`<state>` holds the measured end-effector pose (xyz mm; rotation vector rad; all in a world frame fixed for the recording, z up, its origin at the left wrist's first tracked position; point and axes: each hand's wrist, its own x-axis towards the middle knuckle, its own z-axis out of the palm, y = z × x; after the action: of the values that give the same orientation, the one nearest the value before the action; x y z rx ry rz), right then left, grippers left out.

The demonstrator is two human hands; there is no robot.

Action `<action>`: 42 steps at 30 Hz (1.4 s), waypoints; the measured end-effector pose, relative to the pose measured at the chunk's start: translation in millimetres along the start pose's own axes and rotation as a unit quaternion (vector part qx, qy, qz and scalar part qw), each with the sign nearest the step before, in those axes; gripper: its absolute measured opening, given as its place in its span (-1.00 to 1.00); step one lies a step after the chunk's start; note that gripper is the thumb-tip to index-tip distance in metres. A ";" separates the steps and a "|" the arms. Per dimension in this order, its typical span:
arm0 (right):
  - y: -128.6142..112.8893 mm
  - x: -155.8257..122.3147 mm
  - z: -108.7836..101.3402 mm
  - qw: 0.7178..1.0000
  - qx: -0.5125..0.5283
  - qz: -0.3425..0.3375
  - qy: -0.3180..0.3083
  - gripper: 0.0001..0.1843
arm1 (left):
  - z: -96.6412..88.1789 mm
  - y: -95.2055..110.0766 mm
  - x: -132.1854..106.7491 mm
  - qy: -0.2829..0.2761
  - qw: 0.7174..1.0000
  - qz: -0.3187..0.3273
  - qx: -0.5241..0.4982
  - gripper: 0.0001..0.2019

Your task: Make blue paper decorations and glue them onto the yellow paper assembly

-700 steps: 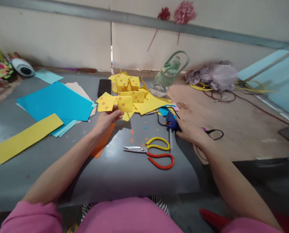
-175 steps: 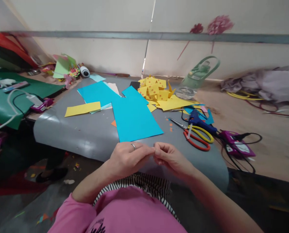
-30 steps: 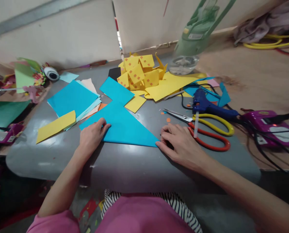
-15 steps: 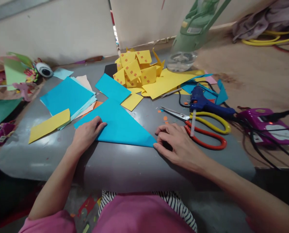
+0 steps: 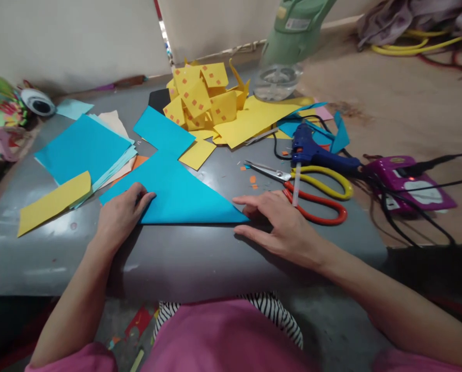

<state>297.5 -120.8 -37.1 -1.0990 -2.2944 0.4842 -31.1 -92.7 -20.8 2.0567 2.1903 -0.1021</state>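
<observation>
A sheet of blue paper (image 5: 176,191) lies folded to a triangle on the grey table, its long folded edge facing me. My left hand (image 5: 123,211) holds it down near its left end, with fingers curled on the paper and the thumb lying along it. At the right corner, my right hand (image 5: 277,222) is open: thumb and forefinger are spread around the tip, and nothing is gripped. A smaller blue paper piece (image 5: 163,129) touches or overlaps the triangle's upper point.
Scissors (image 5: 320,181) and a blue glue gun (image 5: 320,152) lie beyond my right hand. Blue sheets (image 5: 83,147) are stacked at left under a yellow strip (image 5: 55,201). Folded yellow paper shapes (image 5: 200,98) and a water bottle (image 5: 279,80) stand at the back. A purple power strip (image 5: 413,183) is at right.
My right hand's fingers have spread apart at the paper's right corner. The left hand stays on the paper. The whole view has shifted, so things appear further left and slightly higher.
</observation>
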 end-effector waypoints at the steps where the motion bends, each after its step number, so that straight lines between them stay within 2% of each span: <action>1: 0.1 0.1 0.5 1.000 -0.006 -0.011 0.001 -0.65 | 0.2 -0.3 0.0 0.000 1.000 -0.001 -0.001 -0.69; 4: 0.5 0.3 2.0 0.997 -0.036 -0.063 -0.008 -0.80 | 0.4 -1.1 0.7 0.002 1.000 -0.003 -0.004 -0.71; 9: 0.7 -0.7 5.1 0.990 -0.078 -0.114 -0.023 -0.78 | -1.3 -0.3 1.8 -0.008 1.000 -0.014 -0.003 -0.71; 13: 1.7 -1.7 7.8 0.983 -0.104 -0.153 -0.008 -0.79 | -1.9 0.1 1.1 -0.006 1.000 -0.008 0.002 -0.70; 32: 0.5 -2.1 8.7 0.981 -0.102 -0.163 -0.033 -0.75 | 1.5 3.2 -0.1 0.018 0.999 -0.005 0.039 -0.68; 34: 0.4 -2.1 9.1 0.981 -0.100 -0.161 -0.032 -0.75 | 3.0 3.1 0.4 0.057 0.997 0.029 0.053 -0.68; 36: 0.4 -2.0 9.2 0.981 -0.097 -0.162 -0.035 -0.75 | 2.6 3.4 2.5 0.095 0.987 0.106 0.080 -0.65; 37: 0.4 -1.9 9.1 0.982 -0.096 -0.161 -0.039 -0.74 | 1.3 4.1 4.2 0.094 0.979 0.155 0.096 -0.60; 40: 0.7 -1.0 8.3 0.982 -0.091 -0.160 -0.042 -0.73 | -6.9 11.2 10.1 0.019 0.955 0.263 0.133 -0.38; 42: 1.0 0.0 8.0 0.982 -0.087 -0.162 -0.042 -0.73 | -14.2 22.5 11.9 -0.016 0.951 0.276 0.141 -0.39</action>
<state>293.2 -120.9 -44.0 -0.7691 -2.5672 0.2074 -10.1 -77.4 -7.5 2.7167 1.5712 -0.4015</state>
